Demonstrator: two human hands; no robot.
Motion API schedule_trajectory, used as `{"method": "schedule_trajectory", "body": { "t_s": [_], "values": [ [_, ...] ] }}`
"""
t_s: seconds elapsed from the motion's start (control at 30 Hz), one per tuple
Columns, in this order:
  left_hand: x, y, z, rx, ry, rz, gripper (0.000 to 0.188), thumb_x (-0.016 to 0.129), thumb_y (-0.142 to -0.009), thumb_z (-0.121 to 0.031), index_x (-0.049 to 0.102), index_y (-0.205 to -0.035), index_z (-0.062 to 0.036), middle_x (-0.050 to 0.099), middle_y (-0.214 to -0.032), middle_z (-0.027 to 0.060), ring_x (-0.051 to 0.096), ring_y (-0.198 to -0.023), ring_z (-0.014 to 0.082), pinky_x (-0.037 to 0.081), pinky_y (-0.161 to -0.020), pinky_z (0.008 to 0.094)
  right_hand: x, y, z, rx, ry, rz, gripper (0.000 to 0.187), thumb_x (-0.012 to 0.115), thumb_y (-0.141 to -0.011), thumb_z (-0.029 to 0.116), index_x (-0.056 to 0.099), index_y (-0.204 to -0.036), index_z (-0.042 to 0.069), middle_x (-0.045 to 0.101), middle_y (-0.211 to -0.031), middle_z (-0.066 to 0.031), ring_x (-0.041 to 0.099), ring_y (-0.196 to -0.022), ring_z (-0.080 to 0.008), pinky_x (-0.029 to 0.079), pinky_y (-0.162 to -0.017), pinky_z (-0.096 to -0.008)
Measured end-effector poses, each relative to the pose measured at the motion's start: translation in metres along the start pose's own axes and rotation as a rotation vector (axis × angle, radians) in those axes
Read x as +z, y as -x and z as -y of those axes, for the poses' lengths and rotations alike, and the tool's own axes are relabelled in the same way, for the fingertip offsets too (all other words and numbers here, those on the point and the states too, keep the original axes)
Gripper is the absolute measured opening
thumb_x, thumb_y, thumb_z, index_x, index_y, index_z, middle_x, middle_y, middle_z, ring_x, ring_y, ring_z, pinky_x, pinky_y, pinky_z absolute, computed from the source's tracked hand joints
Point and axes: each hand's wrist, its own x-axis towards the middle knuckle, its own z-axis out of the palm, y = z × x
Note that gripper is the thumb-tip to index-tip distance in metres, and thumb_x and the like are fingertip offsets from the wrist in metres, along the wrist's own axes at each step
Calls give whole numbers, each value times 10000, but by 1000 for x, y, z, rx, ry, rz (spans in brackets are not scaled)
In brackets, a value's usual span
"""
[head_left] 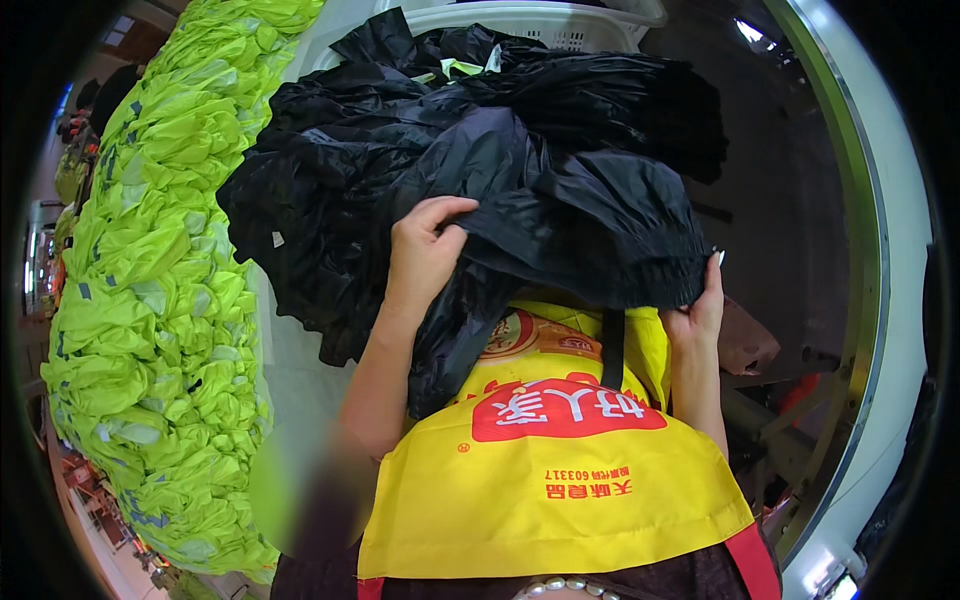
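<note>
A black garment (pixel 590 225) of thin, shiny cloth is stretched between my hands above my lap. My left hand (pixel 425 250) is closed, with thumb and forefinger pinching its edge near the middle of the heap. At the right, my right hand (pixel 697 315) grips the gathered, elastic-looking end, and part of its fingers is hidden behind the cloth. Something small and pale shows by the right forefinger's tip, too small to name. More black garments (pixel 330 165) lie heaped behind and to the left, one with a small white tag (pixel 279 239).
A long pile of bright yellow-green garments (pixel 160 270) runs along the left. Beyond the black heap stands a white plastic basket (pixel 590 30) with slotted walls. A yellow apron (pixel 560 500) covers my lap. On the right curves a pale table edge (pixel 900 290).
</note>
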Motion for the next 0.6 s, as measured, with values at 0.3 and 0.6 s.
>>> {"method": "schedule_trajectory", "body": {
  "t_s": [0.3,0.6],
  "values": [
    [35,7,-27,-136,353,311,216,514,-874,-60,590,-1068,-2,577,-936,11,522,-841,65,411,-754,188,26,76,29,-790,1020,256,224,611,-800,8,583,-1022,16,599,-895,-16,476,-551,-22,379,-518,-150],
    [24,8,-58,-390,863,697,170,559,-850,-77,589,-991,13,615,-904,13,554,-798,54,445,-705,197,70,21,6,-788,1586,767,223,709,-711,116,581,-860,11,598,-730,-105,568,-604,-246,438,-562,-297]
  ]
}}
